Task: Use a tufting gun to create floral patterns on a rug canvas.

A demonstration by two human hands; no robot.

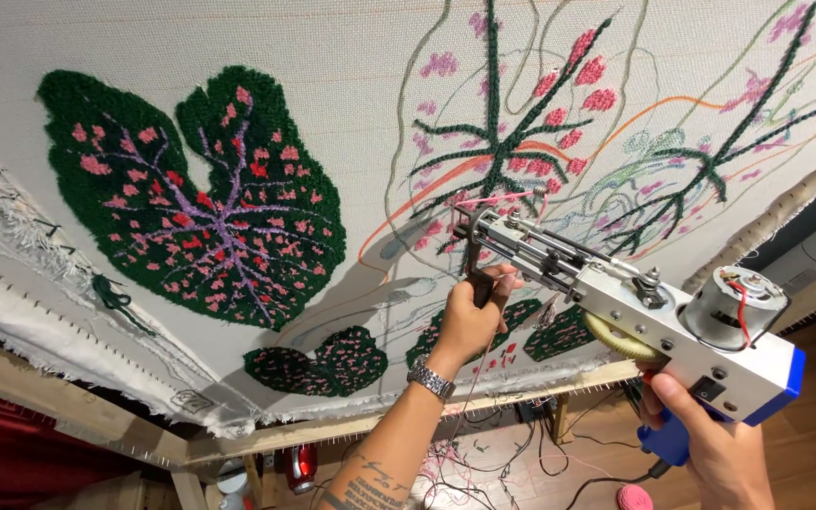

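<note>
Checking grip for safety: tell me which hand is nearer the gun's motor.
Right. The right hand grips the blue handle just below the motor; the left hand holds the front grip near the needle, farther away.

Rug-tufting workshop: cloth (351, 85) stretched on wooden frame (332, 434) w/ tack strips, yarn, cables on floor.

1 head view looks up, tilted, close at the stretched cloth (351, 66) on its frame.

Stretched cloth (351, 85) blocks ahead; wooden frame (266, 436) below; open room underneath.
</note>
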